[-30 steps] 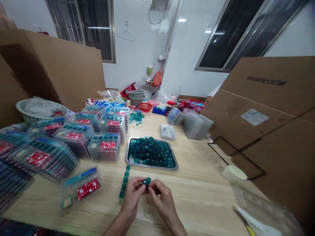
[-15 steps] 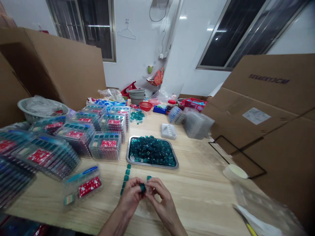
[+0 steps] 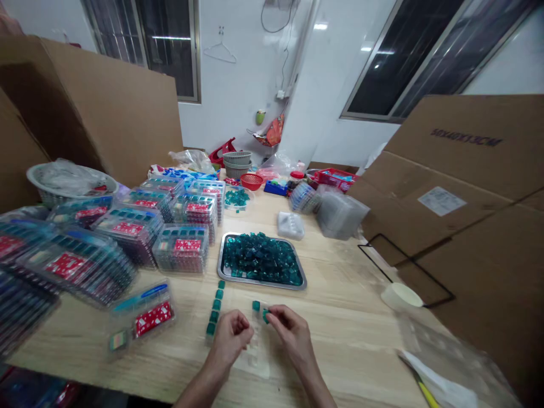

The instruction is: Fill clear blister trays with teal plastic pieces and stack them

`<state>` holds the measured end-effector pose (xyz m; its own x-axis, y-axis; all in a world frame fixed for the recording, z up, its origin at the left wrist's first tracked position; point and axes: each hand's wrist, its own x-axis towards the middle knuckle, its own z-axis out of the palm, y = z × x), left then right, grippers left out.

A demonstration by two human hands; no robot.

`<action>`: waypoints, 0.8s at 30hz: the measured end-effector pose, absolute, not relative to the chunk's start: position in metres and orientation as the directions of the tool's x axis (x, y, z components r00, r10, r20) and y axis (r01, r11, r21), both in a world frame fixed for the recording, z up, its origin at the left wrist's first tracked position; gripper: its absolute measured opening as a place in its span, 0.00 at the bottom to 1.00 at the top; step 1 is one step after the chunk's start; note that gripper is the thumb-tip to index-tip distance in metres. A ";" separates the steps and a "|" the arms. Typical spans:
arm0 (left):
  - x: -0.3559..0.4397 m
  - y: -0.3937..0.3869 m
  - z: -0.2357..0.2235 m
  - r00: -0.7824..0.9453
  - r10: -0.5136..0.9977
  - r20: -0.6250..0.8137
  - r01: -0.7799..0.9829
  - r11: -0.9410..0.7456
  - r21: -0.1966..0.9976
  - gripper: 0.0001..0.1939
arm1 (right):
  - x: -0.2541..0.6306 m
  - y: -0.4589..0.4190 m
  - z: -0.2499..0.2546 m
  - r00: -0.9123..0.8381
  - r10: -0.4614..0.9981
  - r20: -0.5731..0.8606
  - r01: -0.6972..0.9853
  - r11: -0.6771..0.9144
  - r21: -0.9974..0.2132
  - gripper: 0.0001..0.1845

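My right hand (image 3: 291, 334) pinches a small teal translucent square piece (image 3: 266, 315) between thumb and fingertips. Just left of it lies another teal square (image 3: 255, 305), on the far end of a clear plastic strip (image 3: 257, 368) that is flat on the table. My left hand (image 3: 232, 338) is closed in a pinch over the strip's left side; whatever sits in its fingertips is too small to make out. Beside the left hand runs a column of several teal squares (image 3: 216, 305). Beyond both hands stands a metal tray (image 3: 263, 282) heaped with teal squares.
On the left, stacks of clear cases (image 3: 181, 252) stand behind a single case (image 3: 147, 317) with a red patterned packet. A yellow-handled cutter (image 3: 427, 394) lies at the front right, near a roll of tape (image 3: 402, 296). Large cardboard boxes (image 3: 480, 170) flank the table.
My hands have moved apart. The teal square that was between both hands' fingers is gone from the left, and my right hand now holds one, farther right. The view has shifted slightly.
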<state>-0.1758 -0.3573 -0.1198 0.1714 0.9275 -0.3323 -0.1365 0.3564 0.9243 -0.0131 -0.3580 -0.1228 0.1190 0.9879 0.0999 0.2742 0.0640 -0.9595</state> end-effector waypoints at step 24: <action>-0.179 -0.353 -0.156 0.193 0.957 -0.215 0.120 0.194 0.974 0.02 | -0.018 -0.261 -0.124 -0.036 0.975 0.218 0.773 0.166 -0.612 0.13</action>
<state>-0.1786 -0.3529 -0.1557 0.1932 0.9573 -0.2149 0.1205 0.1942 0.9735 -0.0178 -0.2607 -0.1242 -0.0363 0.9753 0.2179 0.7733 0.1655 -0.6121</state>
